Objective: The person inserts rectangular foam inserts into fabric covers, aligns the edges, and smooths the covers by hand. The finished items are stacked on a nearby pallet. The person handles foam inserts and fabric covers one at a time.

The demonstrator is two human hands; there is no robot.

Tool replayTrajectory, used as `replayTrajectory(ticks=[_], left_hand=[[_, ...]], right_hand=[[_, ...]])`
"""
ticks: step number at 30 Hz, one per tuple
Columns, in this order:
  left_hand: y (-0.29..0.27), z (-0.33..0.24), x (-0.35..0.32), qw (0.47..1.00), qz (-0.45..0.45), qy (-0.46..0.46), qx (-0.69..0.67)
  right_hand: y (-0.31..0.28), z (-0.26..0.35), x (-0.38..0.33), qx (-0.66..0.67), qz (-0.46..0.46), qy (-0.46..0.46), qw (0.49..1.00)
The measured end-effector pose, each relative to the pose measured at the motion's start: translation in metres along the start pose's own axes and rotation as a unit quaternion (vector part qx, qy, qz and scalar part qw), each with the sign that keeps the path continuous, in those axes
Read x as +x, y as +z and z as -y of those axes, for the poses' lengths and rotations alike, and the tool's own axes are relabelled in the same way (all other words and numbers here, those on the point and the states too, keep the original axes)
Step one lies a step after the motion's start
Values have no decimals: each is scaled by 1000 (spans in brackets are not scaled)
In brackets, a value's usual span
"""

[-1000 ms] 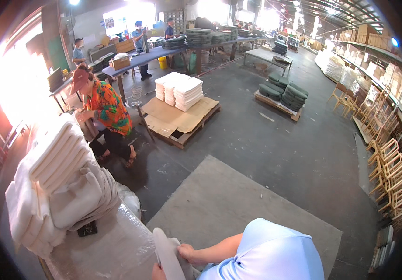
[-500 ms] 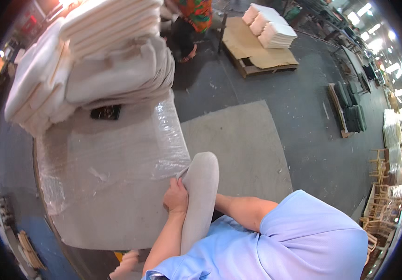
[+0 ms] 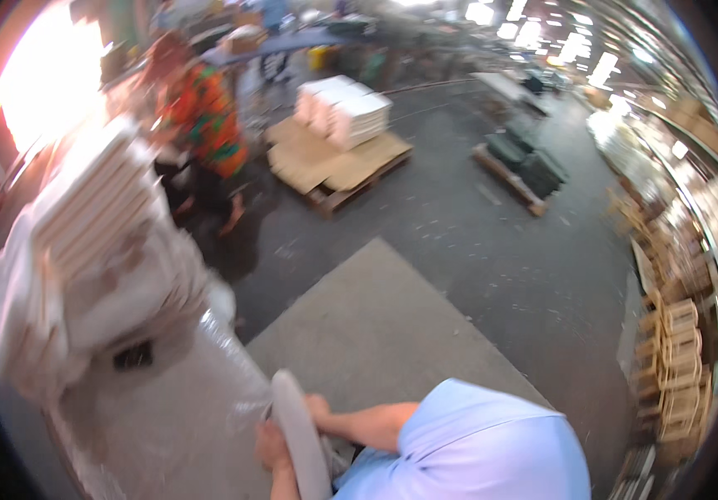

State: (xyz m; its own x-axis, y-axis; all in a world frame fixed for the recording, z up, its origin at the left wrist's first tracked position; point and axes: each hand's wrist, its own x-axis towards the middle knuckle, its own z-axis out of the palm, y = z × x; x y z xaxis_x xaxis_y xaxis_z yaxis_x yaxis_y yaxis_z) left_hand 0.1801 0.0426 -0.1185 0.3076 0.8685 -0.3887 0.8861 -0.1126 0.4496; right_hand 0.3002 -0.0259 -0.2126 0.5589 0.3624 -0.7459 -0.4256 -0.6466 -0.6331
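Observation:
A light grey padded cushion [image 3: 299, 429] stands on edge between my two hands at the lower middle, close against my body. My left hand [image 3: 272, 446] is closed on its left side, with the fingers curled in at the cover. From the other side my right hand [image 3: 317, 411] grips the cushion near its upper end; its fingers are partly hidden. To the left lies the work table [image 3: 167, 425], topped with clear plastic film. Motion blurs the view a little.
Stacked white foam pads and grey covers [image 3: 117, 242] rise at the table's far left, beside a small black object [image 3: 132, 356]. A person in a bright patterned top [image 3: 201, 108] is beyond. A pallet [image 3: 326, 196] bears white pads; dark cushions [image 3: 526, 162] and wooden chair frames [image 3: 680, 367] are right.
The view has swung right and up, so the table and stacks sit further left and more of the person beyond shows. My right hand has come into sight on the cushion's right side.

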Motion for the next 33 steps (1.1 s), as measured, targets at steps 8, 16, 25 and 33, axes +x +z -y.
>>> replayTrajectory(ticks=[8,16,25,33], left_hand=[[-16,20,-18,933,-64,276,-221],[-20,41,-30,977,20,155,-147],[-45,135,-76,994,39,29,-102],[-52,139,-62,893,226,-142,-363]], right_hand=[[-65,53,-25,-108,57,-23,992],[-86,150,-31,82,209,-301,927],[-62,132,-106,75,234,-249,937],[-29,192,-83,-525,369,-312,700]])
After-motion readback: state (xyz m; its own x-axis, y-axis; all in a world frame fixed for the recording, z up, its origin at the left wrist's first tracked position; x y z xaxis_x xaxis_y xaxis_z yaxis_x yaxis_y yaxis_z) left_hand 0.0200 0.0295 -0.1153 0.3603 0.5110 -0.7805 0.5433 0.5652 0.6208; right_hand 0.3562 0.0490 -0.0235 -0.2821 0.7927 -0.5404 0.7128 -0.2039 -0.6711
